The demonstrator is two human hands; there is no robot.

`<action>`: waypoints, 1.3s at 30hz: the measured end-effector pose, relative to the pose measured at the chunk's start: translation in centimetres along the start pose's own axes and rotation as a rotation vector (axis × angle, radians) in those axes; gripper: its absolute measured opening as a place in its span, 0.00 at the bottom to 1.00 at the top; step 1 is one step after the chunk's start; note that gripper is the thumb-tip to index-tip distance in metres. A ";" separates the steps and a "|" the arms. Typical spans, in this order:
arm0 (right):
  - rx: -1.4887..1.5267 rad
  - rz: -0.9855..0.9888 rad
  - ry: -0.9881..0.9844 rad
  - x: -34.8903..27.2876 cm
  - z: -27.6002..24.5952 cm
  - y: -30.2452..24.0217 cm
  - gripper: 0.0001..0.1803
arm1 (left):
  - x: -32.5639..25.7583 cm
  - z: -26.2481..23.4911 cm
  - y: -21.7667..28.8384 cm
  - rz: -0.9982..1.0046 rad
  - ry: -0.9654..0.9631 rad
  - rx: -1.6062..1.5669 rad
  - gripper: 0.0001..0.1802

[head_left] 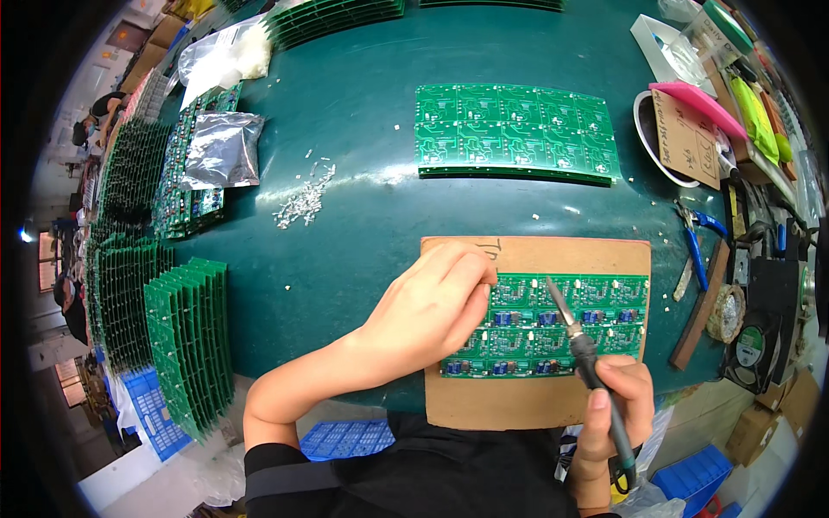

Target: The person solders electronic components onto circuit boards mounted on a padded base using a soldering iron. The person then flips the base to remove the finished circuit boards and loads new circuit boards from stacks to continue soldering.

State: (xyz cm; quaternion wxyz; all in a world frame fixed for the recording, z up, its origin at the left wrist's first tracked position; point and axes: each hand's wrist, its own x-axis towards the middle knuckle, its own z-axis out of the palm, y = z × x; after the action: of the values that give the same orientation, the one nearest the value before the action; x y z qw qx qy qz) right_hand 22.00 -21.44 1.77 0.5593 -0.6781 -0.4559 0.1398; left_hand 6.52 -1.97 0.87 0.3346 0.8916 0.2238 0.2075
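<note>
A green circuit board panel with rows of small parts, blue ones among them, lies on a brown cardboard sheet in front of me. My right hand is closed around the handle of a soldering iron. Its tip points up and left, over the panel's far row; whether it touches cannot be told. My left hand reaches across the panel's left end, fingertips pinched together near the far left corner. Whatever is between those fingertips is hidden.
Beyond the cardboard sits a stack of green panels. Small white parts lie scattered left of centre. Upright panels and a silver bag line the left side. Blue-handled pliers, a wooden strip and a black fan are at right.
</note>
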 end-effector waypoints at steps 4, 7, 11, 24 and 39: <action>-0.011 0.020 0.016 0.1 -1.1 0.5 0.11 | 0.9 0.3 1.5 -0.091 -0.036 -0.108 0.07; 0.007 0.027 -0.006 0.4 -1.3 0.6 0.11 | 1.6 1.9 1.7 -0.076 -0.040 -0.120 0.07; -0.019 0.042 -0.043 0.7 -1.2 0.7 0.11 | 2.2 3.2 1.5 0.005 -0.021 -0.013 0.08; 0.018 0.026 0.068 0.7 -3.2 1.4 0.12 | 2.5 3.1 2.1 0.056 -0.043 0.109 0.08; 0.017 0.051 0.009 1.6 -4.6 2.4 0.10 | 4.9 6.4 3.6 0.045 -0.034 -0.017 0.08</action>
State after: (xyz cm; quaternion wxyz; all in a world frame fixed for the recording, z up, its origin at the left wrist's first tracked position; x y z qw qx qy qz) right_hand 27.21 -23.03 1.74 0.5633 -0.6853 -0.4349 0.1546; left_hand 14.71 -4.98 0.02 0.3412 0.8969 0.1961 0.2016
